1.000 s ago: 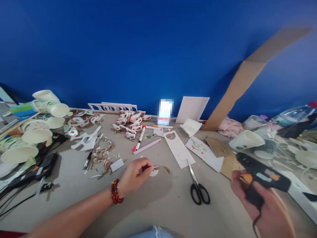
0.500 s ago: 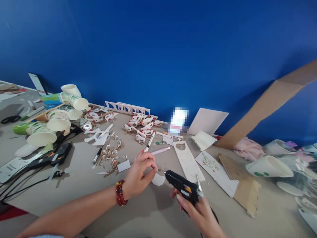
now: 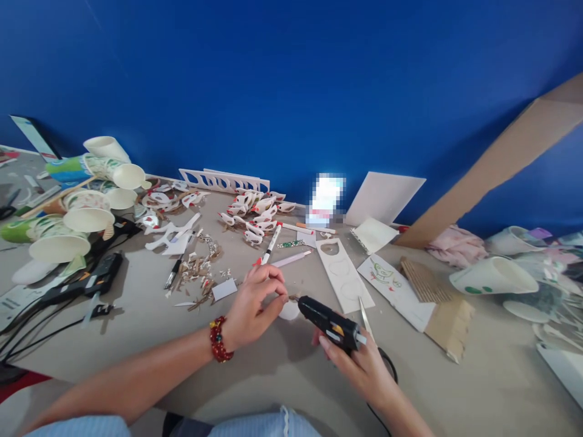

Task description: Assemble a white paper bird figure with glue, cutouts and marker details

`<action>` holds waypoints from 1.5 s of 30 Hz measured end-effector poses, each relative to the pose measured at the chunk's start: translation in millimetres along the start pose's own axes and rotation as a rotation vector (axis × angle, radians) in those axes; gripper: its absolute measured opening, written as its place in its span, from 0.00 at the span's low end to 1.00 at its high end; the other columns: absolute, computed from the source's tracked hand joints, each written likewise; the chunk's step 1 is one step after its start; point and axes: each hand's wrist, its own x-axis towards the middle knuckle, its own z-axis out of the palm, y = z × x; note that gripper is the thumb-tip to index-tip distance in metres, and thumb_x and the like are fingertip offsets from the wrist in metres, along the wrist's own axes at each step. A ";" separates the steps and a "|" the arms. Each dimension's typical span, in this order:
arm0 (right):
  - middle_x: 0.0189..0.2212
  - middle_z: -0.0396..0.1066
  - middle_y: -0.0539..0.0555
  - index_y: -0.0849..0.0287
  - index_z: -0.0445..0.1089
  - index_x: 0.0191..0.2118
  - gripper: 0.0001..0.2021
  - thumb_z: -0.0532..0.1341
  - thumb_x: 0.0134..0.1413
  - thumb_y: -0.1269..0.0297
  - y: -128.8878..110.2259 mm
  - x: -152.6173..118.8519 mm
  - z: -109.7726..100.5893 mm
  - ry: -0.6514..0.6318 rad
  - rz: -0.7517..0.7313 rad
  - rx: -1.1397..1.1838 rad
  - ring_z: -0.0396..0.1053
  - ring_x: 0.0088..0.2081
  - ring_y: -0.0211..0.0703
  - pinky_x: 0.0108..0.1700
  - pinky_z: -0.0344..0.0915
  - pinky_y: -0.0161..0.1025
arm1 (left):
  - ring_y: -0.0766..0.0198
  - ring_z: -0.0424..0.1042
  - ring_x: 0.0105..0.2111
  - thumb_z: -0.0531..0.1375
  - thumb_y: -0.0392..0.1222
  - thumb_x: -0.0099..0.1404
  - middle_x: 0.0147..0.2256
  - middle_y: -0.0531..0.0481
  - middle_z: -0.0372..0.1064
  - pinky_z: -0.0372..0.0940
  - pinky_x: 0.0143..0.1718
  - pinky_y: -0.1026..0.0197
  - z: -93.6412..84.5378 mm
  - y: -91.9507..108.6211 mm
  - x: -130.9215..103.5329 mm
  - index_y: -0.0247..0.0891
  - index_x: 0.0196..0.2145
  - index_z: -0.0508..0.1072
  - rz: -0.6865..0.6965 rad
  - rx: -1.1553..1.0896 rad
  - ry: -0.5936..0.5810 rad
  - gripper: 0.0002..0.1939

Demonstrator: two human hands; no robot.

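Glue gun [image 3: 328,323] in right hand [image 3: 357,367]

Grey table [image 3: 478,394] is holding many colours

The wall [image 3: 255,91] is showing a deep blue. The glue gun [image 3: 327,321] is appearing black, with a small orange part. The bracelet [image 3: 219,340] is presenting dark red beads with a little yellow. The cut-outs [image 3: 264,205] are wearing red tips on white. The drawing [image 3: 384,274] is using green and red lines on white, and the paper cup [image 3: 494,275] is carrying green spots. The cloth [image 3: 456,244] is looking pale pink, and the pen [image 3: 293,259] lilac
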 end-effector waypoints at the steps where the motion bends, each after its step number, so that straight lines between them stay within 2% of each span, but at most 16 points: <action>1: 0.28 0.72 0.56 0.61 0.70 0.34 0.14 0.54 0.61 0.56 0.1 0.2 0.2 0.004 -0.014 -0.005 0.69 0.28 0.43 0.26 0.66 0.34 | 0.59 0.66 0.43 0.55 0.36 0.66 0.41 0.47 0.66 0.56 0.55 0.53 0.1 -0.1 -0.1 0.39 0.31 0.70 0.002 0.001 -0.002 0.06; 14: 0.23 0.71 0.53 0.58 0.71 0.32 0.12 0.56 0.59 0.58 9.8 -2.7 2.7 0.060 -0.057 -0.065 0.71 0.26 0.45 0.31 0.70 0.38 | 0.59 0.66 0.43 0.54 0.35 0.67 0.41 0.46 0.65 0.55 0.56 0.52 -1.6 1.5 0.9 0.39 0.31 0.69 0.006 -0.009 -0.016 0.07; 21: 0.27 0.73 0.54 0.58 0.70 0.34 0.09 0.57 0.58 0.59 5.0 -0.7 1.8 0.100 -0.072 -0.066 0.72 0.27 0.45 0.35 0.71 0.40 | 0.59 0.66 0.44 0.55 0.36 0.66 0.41 0.47 0.66 0.56 0.54 0.53 -1.8 0.7 0.1 0.39 0.31 0.70 0.007 -0.007 -0.018 0.07; 28: 0.20 0.69 0.52 0.58 0.70 0.30 0.13 0.56 0.59 0.56 8.4 -1.0 1.8 0.083 0.002 -0.042 0.69 0.23 0.43 0.26 0.67 0.37 | 0.59 0.66 0.43 0.55 0.35 0.66 0.41 0.47 0.66 0.55 0.56 0.52 -2.7 2.4 1.4 0.39 0.30 0.69 0.003 -0.021 -0.024 0.07; 33: 0.20 0.67 0.50 0.57 0.69 0.29 0.13 0.55 0.59 0.56 9.1 -0.5 1.3 0.065 -0.009 -0.046 0.68 0.23 0.41 0.28 0.67 0.37 | 0.60 0.66 0.43 0.54 0.34 0.66 0.41 0.47 0.66 0.54 0.57 0.51 -3.2 1.6 1.7 0.39 0.30 0.69 0.013 -0.013 -0.019 0.07; 41: 0.20 0.68 0.51 0.58 0.69 0.30 0.14 0.55 0.59 0.54 13.3 -1.6 2.2 0.051 0.050 -0.040 0.68 0.23 0.43 0.31 0.67 0.39 | 0.60 0.66 0.43 0.54 0.34 0.67 0.40 0.48 0.65 0.54 0.57 0.50 -1.8 -0.6 0.0 0.39 0.31 0.68 0.021 -0.021 -0.019 0.07; 45: 0.19 0.66 0.50 0.58 0.68 0.29 0.13 0.55 0.59 0.56 9.7 -0.1 0.6 0.044 0.069 -0.006 0.67 0.23 0.42 0.29 0.66 0.37 | 0.61 0.66 0.43 0.55 0.34 0.67 0.41 0.49 0.65 0.54 0.57 0.51 -1.3 -0.9 -0.1 0.39 0.31 0.68 0.016 -0.033 -0.024 0.07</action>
